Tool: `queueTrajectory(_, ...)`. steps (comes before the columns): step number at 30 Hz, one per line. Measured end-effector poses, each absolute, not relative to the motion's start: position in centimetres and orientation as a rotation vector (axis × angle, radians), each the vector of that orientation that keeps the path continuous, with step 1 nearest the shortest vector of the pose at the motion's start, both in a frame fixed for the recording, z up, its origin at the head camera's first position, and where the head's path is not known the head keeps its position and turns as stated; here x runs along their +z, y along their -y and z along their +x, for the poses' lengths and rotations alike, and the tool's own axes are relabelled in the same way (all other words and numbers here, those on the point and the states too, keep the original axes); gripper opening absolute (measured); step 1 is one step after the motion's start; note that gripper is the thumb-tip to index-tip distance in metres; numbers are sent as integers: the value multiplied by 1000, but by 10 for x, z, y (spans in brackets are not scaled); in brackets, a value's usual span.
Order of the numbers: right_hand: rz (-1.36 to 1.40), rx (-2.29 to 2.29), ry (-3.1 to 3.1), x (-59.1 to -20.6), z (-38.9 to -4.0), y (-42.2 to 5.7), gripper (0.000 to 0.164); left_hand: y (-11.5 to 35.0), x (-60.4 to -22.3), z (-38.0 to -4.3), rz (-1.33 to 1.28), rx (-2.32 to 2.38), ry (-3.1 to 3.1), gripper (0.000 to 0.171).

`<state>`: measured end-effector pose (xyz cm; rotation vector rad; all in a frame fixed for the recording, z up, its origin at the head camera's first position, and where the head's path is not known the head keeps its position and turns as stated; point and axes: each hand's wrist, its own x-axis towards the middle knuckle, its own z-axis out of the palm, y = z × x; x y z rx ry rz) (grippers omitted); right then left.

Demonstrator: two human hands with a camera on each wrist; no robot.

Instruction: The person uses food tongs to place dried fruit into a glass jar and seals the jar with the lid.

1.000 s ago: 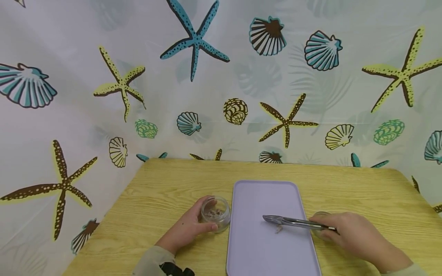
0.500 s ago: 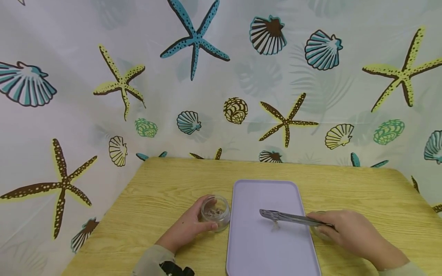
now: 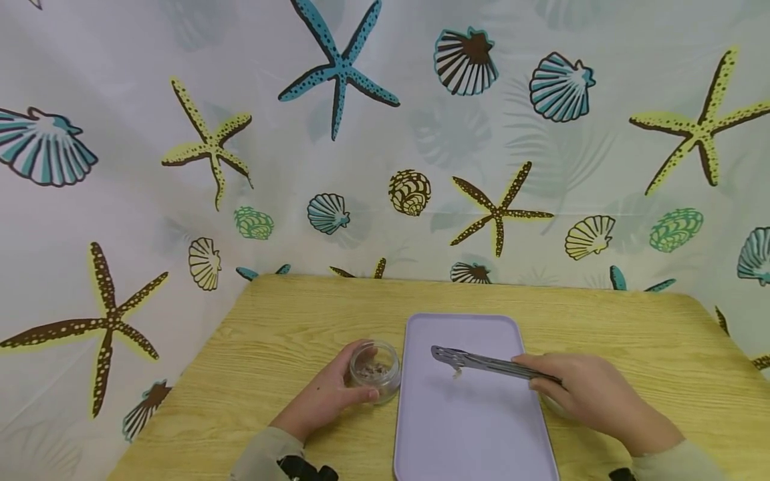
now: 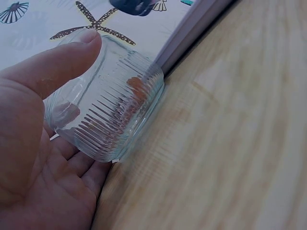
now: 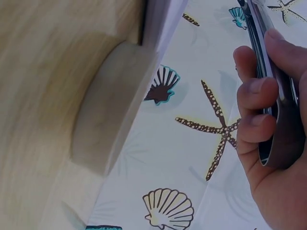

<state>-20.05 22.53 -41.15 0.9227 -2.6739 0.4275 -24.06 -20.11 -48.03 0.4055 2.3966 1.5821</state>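
My left hand [image 3: 327, 394] holds a clear ribbed glass jar [image 4: 110, 100], thumb on one side and fingers on the other. Small brownish bits lie in the bottom of the jar, which stands on the table just left of the tray. Over the lilac tray [image 3: 469, 427], my right hand [image 3: 592, 394] grips metal tongs [image 3: 490, 364] that point leftward. At their tips hangs a small pale brownish scrap [image 3: 457, 373], too small to identify. In the right wrist view the fingers and thumb squeeze the tong arms [image 5: 266, 57] close together.
A shallow round see-through or pale thing [image 5: 112, 105] sits on the table [image 3: 631, 327] at the tray's right side, mostly behind my right hand in the head view. A curtain [image 3: 385, 153] printed with shells and starfish hangs behind the table.
My right hand has moved the tongs left and farther up the tray; the scrap has gone with their tips, lifting off the tray. The left hand and jar have stayed put.
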Motion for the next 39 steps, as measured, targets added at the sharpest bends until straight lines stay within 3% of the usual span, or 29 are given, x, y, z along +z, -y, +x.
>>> queueTrajectory(21,1030,486,2628,-389,-221,-172,40,199,-481,-242,381,1548,-2430,88)
queueTrajectory(39,1082,465,2539,-392,-231,-142,39,198,-479,-241,371,1560,-2422,87)
